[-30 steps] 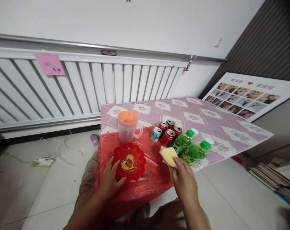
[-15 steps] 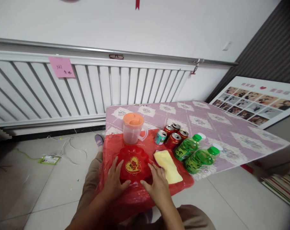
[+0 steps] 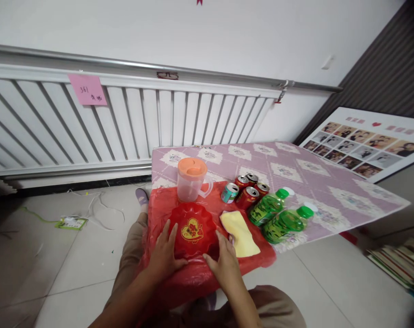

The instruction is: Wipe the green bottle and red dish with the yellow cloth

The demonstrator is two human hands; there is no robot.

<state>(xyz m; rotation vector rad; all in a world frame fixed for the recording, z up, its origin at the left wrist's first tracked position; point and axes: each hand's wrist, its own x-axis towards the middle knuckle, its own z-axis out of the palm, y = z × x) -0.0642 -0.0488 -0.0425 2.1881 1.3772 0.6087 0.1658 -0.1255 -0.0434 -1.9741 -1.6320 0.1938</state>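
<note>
A red scalloped plate point(image 3: 192, 249) with a gold heart print lies on a red plastic sheet point(image 3: 193, 282) at the near end of the table. At its left rim is my left hand point(image 3: 164, 248), thumb and fingers spread apart. My right hand point(image 3: 225, 259) is at the right rim, likewise with fingers apart, next to a folded yellow cloth point(image 3: 243, 234). Both hands lie around the plate's near side; whether the fingertips press on the rim I cannot tell. Behind the plate stands a clear pitcher point(image 3: 189, 187) with an orange lid.
Several red drink cans point(image 3: 250, 195) and a teal can point(image 3: 230, 193) stand right of the pitcher. Two green-capped bottles point(image 3: 285, 224) are farther right. A radiator point(image 3: 179, 118) runs behind the patterned table point(image 3: 285, 173); a power strip point(image 3: 70, 223) lies on the floor.
The view has shifted slightly. My hands stay beside the plate and sit a little lower against its rim, with the fingers still spread. The other objects keep their places.
</note>
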